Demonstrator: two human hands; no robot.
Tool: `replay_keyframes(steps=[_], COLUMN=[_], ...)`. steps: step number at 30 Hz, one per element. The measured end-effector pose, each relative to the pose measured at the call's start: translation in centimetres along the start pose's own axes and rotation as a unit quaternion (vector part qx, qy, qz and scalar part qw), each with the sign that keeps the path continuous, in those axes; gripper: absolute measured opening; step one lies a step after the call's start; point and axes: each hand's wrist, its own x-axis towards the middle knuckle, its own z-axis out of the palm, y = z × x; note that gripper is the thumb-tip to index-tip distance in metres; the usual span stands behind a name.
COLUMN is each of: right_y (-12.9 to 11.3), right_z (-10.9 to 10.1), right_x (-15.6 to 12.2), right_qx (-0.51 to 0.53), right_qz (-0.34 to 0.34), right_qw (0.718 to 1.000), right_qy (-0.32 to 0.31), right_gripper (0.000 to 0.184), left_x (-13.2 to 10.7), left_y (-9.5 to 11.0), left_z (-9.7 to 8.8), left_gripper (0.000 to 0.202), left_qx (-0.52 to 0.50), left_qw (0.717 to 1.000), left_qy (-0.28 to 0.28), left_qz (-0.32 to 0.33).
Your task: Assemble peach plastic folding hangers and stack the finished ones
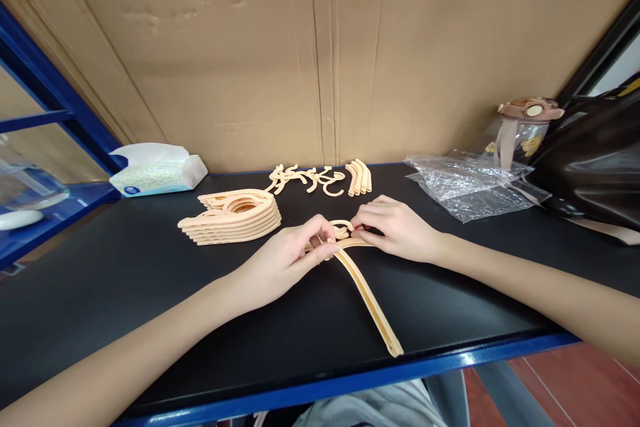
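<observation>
Both hands work at a cream plastic folding hanger in pieces over the middle of the table. My left hand (295, 250) is closed in a pinch on the upper end of a long curved hanger arm (367, 293), which slants down towards the table's front edge. Just to the right, my right hand (395, 227) has its thumb and fingertips closed at the side of a hanger hook (343, 225). Another hanger arm (357, 242) runs beneath those fingers. Where the pieces meet is partly hidden by my fingertips.
Left of my hands stands a stack of folded hangers (235, 217). Behind are loose hooks (305, 178) and several hanger arms (359, 177). A tissue pack (157, 170) sits back left. Clear plastic bags (465, 183), a bottle (530, 130) and a dark bag (590, 167) lie right.
</observation>
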Motion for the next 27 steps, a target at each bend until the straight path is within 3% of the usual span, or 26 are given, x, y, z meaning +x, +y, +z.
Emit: replay_keyframes(steps=[16, 27], right_y=[-0.04, -0.06], right_z=[-0.13, -0.03], right_x=[0.02, 0.01], right_qx=[-0.002, 0.005], right_qz=[-0.002, 0.0], right_qw=[1.0, 1.0], right_qy=[-0.009, -0.015], right_gripper=[0.014, 0.016], left_x=[-0.14, -0.12], left_y=[0.6, 0.38], left_z=[0.17, 0.11], left_gripper=[0.02, 0.022], left_qx=[-0.057, -0.015], left_qw=[0.998, 1.0], left_qy=[-0.007, -0.005], left_qz=[0.001, 0.008])
